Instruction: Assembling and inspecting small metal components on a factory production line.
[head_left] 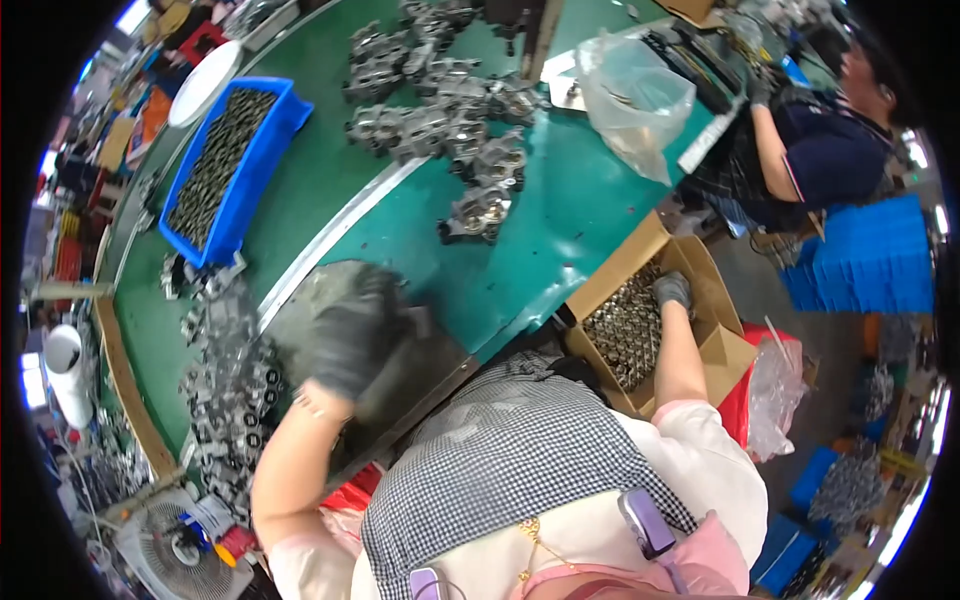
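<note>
My left hand, in a dark grey glove, is smeared by motion above a dark grey mat at the table's near edge. A small grey shape shows beside its fingers, too blurred to name. My right hand, in a grey glove, reaches into an open cardboard box at my right. Many small shiny metal parts fill the box, and the hand rests at their right side. Its fingertips are turned away, so its grip is hidden.
Grey metal castings lie in clusters across the green table, with more castings piled at the left. A blue bin of small dark parts stands far left. A clear plastic bag lies far right, near a co-worker.
</note>
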